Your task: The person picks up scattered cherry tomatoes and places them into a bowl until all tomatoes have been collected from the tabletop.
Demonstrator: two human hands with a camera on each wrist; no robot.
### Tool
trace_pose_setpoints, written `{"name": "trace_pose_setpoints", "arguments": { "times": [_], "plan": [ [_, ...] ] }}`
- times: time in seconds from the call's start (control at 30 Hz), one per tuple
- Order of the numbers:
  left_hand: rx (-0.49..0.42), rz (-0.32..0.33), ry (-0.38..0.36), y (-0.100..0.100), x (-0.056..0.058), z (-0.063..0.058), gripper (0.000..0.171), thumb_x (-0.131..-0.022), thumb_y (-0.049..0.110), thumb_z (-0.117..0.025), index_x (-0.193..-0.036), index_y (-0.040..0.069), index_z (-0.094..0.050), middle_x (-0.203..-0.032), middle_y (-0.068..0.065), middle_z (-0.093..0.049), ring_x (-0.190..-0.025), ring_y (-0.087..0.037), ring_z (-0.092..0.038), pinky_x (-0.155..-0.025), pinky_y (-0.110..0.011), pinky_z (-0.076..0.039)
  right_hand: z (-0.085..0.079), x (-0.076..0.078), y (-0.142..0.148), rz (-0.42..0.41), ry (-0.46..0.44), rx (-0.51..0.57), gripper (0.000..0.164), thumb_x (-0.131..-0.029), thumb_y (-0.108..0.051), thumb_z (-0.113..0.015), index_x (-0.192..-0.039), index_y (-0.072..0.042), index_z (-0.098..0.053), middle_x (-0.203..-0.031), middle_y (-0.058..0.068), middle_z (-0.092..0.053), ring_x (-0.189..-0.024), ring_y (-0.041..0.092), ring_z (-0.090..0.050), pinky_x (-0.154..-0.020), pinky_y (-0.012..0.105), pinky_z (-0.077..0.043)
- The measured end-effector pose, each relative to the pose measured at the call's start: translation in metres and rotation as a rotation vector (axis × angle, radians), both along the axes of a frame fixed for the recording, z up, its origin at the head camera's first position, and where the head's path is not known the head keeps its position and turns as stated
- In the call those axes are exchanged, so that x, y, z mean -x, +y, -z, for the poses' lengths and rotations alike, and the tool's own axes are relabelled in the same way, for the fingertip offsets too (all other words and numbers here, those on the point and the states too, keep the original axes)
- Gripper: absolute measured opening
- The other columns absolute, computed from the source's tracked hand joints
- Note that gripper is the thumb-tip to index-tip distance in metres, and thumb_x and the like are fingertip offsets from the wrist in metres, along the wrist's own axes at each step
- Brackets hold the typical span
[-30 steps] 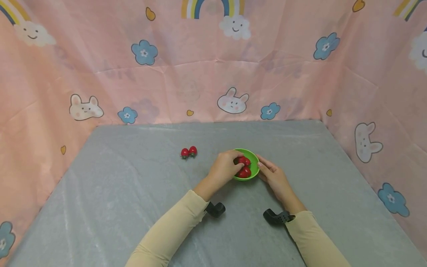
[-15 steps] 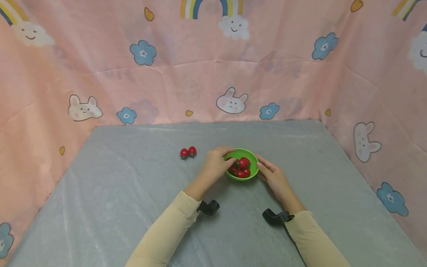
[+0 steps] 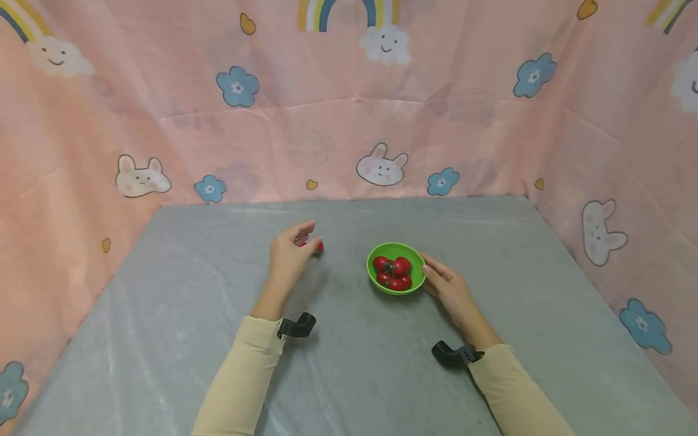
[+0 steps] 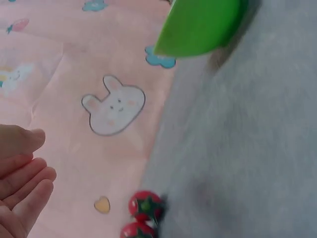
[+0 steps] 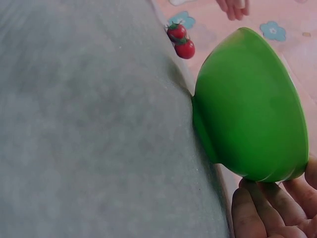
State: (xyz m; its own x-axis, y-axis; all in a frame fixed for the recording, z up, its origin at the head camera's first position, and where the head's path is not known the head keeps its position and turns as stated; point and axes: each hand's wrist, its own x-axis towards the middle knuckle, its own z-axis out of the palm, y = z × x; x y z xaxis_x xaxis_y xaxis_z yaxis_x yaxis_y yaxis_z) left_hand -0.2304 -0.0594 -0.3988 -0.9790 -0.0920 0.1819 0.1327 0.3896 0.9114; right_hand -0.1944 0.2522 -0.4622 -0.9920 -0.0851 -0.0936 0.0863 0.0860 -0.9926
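Note:
A green bowl (image 3: 399, 249) stands on the grey cloth, with several red cherry tomatoes (image 3: 402, 267) with green stems in it. At the bowl's right side my right hand (image 3: 454, 298) holds it, thumb by the rim and fingers against the outer wall, as the bowl wall (image 5: 252, 109) in the right wrist view shows. My left hand (image 3: 288, 259) hovers left of the bowl, thumb and fingers apart and holding nothing. Partly hidden behind it are two loose tomatoes; the left wrist view shows one upper tomato (image 4: 145, 205) touching a lower tomato (image 4: 138, 230), apart from the hand.
A grey cloth (image 3: 360, 363) covers the table. Behind and along both sides hangs a pink curtain (image 3: 305, 121) printed with rabbits, flowers and rainbows. Each wrist wears a black strap-on camera, such as the left wrist camera (image 3: 297, 326).
My left hand has left the bowl, letting go of a tomato there, and moved left to the two loose tomatoes. The right hand stays at the bowl.

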Motion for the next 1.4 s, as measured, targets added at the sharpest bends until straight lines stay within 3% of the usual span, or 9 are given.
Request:
{"name": "trace_pose_setpoints", "arguments": {
  "times": [0.23,0.47,0.73,1.07,1.4],
  "plan": [
    [-0.003,-0.017,-0.048,-0.012,0.003,0.005,0.038,-0.091,0.013,-0.072,-0.127,0.004,-0.066,-0.132,-0.017,-0.066,-0.125,-0.034,-0.061,-0.105,-0.041,-0.049,0.0,-0.001,0.001,0.001,-0.003,-0.001,0.057,-0.105,-0.032,-0.05,-0.153,-0.006,-0.036,-0.16,0.012,-0.035,-0.112,-0.018,-0.053,-0.092,0.012,-0.049],
    [0.014,-0.043,-0.047,-0.02,0.005,0.008,0.04,-0.091,0.016,-0.073,-0.128,0.003,-0.065,-0.132,-0.016,-0.065,-0.127,-0.033,-0.059,-0.109,-0.041,-0.046,-0.001,-0.001,0.0,-0.009,0.004,0.007,0.056,-0.105,-0.032,-0.049,-0.153,-0.006,-0.036,-0.16,0.014,-0.035,-0.113,-0.018,-0.054,-0.093,0.012,-0.049],
    [-0.021,-0.061,-0.102,-0.027,0.009,0.023,0.045,-0.091,0.014,-0.071,-0.132,-0.001,-0.061,-0.137,-0.018,-0.062,-0.131,-0.033,-0.056,-0.112,-0.041,-0.044,0.001,-0.001,0.0,-0.012,0.017,0.006,0.056,-0.105,-0.031,-0.049,-0.153,-0.005,-0.036,-0.16,0.015,-0.035,-0.111,-0.019,-0.054,-0.092,0.012,-0.05],
    [-0.049,-0.108,-0.154,-0.028,0.011,0.036,0.046,-0.09,0.017,-0.073,-0.132,0.0,-0.061,-0.136,-0.018,-0.062,-0.129,-0.035,-0.057,-0.109,-0.042,-0.046,0.001,0.0,0.0,-0.005,-0.008,-0.005,0.055,-0.106,-0.031,-0.047,-0.154,-0.007,-0.035,-0.16,0.011,-0.034,-0.114,-0.018,-0.053,-0.093,0.012,-0.049],
    [-0.066,-0.117,-0.206,-0.026,0.014,0.042,0.049,-0.089,0.017,-0.075,-0.133,0.002,-0.061,-0.137,-0.017,-0.062,-0.129,-0.033,-0.058,-0.106,-0.043,-0.048,0.0,-0.001,0.001,0.001,-0.013,0.008,0.057,-0.105,-0.032,-0.049,-0.154,-0.006,-0.035,-0.16,0.012,-0.034,-0.115,-0.017,-0.053,-0.094,0.012,-0.049]
  ]
}}
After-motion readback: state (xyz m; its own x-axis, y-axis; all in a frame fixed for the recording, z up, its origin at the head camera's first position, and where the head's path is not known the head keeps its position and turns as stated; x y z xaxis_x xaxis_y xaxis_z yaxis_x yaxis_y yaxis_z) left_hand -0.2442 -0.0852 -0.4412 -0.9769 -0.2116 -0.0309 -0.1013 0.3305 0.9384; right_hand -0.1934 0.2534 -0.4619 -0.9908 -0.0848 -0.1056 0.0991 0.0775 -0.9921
